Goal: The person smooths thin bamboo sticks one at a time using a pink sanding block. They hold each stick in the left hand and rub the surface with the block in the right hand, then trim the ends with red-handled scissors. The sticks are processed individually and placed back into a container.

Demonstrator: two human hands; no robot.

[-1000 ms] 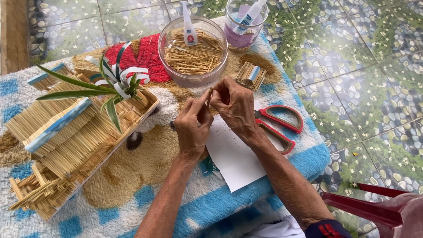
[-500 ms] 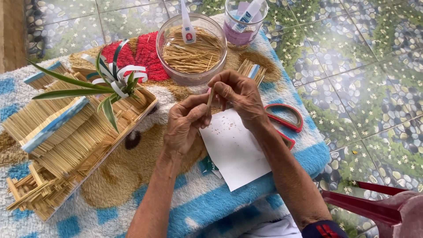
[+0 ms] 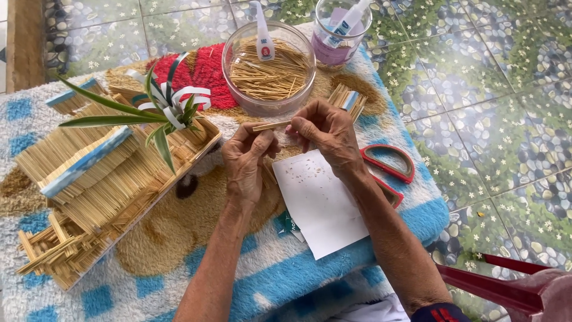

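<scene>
Currently the left hand [image 3: 245, 161] and right hand [image 3: 326, 134] each pinch one end of a short bundle of thin sticks [image 3: 271, 126], held level above the white paper sheet [image 3: 319, 203]. Both grips are closed on the bundle, just in front of the clear bowl [image 3: 268, 102] of loose sticks on the surface.

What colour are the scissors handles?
Red, with grey inside the scissors loops; the head view shows them beside the right hand.

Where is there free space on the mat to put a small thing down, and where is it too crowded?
Free: the mat between the stick model house, the left hand and the white paper, and its blue near edge below the paper. Crowded: around the glass bowl, the jar, both hands and the red scissors beside the right hand.
</scene>
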